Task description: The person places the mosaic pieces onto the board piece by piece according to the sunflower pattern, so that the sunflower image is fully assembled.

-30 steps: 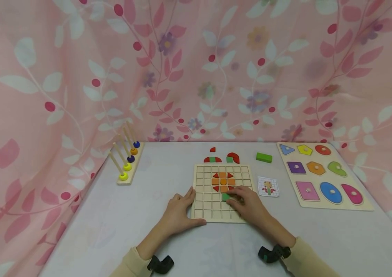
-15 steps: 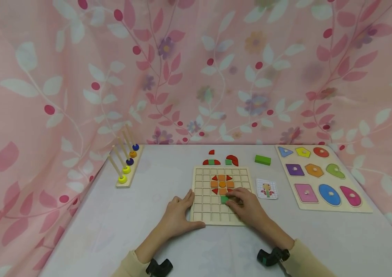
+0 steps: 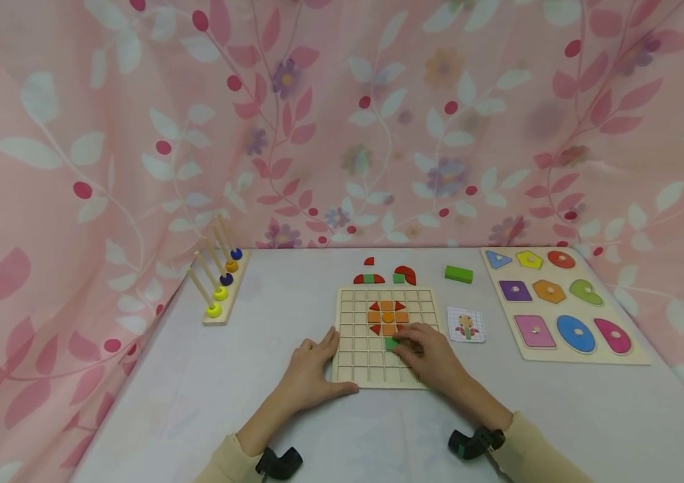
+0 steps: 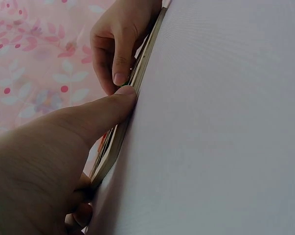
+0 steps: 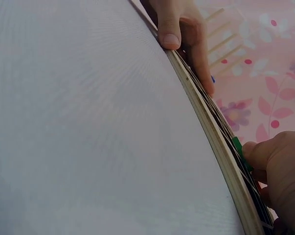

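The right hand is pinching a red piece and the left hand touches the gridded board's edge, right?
No: the right hand pinches a green piece, not a red one, as the right wrist view shows. The left hand does touch the edge of the gridded board.

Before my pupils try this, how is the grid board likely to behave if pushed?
The grid board would probably stay stiff, given its thick edge. Lying flat on the tabletop, it should slide rather than tip. The left hand touching its edges may hold it back.
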`<move>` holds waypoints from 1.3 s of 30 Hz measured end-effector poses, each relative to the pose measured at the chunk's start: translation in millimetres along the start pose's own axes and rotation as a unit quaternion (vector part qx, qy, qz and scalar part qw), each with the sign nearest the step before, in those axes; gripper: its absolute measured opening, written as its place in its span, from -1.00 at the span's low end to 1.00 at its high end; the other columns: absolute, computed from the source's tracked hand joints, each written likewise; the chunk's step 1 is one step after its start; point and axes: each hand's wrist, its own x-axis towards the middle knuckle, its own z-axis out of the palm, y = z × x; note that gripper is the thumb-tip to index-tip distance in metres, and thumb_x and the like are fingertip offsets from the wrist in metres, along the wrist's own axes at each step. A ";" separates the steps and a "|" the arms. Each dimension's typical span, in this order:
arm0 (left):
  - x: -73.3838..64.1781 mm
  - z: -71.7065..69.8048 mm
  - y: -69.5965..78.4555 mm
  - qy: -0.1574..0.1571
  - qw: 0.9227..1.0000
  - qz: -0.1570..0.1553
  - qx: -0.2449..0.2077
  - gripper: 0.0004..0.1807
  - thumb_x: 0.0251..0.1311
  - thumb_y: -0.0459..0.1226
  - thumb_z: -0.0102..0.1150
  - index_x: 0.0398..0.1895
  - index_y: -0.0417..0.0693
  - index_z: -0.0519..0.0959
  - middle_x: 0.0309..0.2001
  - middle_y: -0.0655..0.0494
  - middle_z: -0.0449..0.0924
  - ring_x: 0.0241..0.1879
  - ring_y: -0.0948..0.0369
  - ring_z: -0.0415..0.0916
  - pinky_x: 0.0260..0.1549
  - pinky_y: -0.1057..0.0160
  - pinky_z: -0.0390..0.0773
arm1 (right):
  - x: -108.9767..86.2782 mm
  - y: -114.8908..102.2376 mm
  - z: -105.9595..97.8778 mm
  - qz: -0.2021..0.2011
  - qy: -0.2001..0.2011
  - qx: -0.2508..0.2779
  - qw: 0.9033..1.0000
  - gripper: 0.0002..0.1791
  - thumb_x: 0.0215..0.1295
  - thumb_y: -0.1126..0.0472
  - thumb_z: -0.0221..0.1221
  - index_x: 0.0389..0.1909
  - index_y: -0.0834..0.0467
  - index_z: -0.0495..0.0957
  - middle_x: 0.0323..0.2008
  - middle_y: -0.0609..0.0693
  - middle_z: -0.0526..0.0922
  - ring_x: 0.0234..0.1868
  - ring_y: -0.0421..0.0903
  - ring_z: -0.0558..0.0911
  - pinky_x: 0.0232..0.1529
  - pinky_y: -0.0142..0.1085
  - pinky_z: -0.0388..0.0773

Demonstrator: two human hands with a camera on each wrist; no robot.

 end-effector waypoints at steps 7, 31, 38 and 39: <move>-0.5 -1.4 1.8 0.001 1.000 -0.004 -0.008 0.27 -0.03 0.39 0.51 0.63 -0.11 0.27 0.67 0.04 0.14 -0.21 0.25 0.16 -0.24 0.24 0.22 | 0.7 -0.8 0.7 -0.002 -0.005 0.002 1.000 -0.75 0.28 0.27 0.49 -0.03 0.13 0.80 -0.03 -0.06 0.74 -0.02 -0.10 0.64 -0.04 -0.27 0.64; -1.4 0.7 0.2 0.004 1.000 -0.002 -0.011 0.28 -0.07 0.37 0.55 0.62 -0.13 0.29 0.66 0.03 0.17 -0.21 0.25 0.17 -0.24 0.25 0.23 | -0.9 -0.6 5.9 -0.001 0.000 -0.008 1.000 -0.81 0.26 0.30 0.49 -0.11 0.12 0.82 -0.06 -0.07 0.73 0.00 -0.08 0.65 -0.03 -0.27 0.66; -1.1 0.1 1.1 0.007 1.000 0.003 -0.004 0.27 -0.06 0.36 0.55 0.62 -0.15 0.29 0.65 0.01 0.18 -0.21 0.26 0.18 -0.24 0.27 0.23 | -0.1 -3.6 1.0 -0.004 0.008 0.006 1.000 -0.83 0.27 0.29 0.49 -0.13 0.12 0.81 -0.07 -0.08 0.74 -0.06 -0.12 0.65 -0.09 -0.31 0.64; -1.0 -0.1 1.2 0.007 1.000 0.003 -0.003 0.27 -0.06 0.35 0.55 0.62 -0.16 0.29 0.65 0.01 0.18 -0.21 0.26 0.18 -0.24 0.27 0.23 | 0.5 -4.7 -0.7 0.004 0.009 0.013 1.000 -0.83 0.28 0.29 0.48 -0.12 0.12 0.81 -0.07 -0.09 0.74 -0.07 -0.14 0.65 -0.10 -0.31 0.64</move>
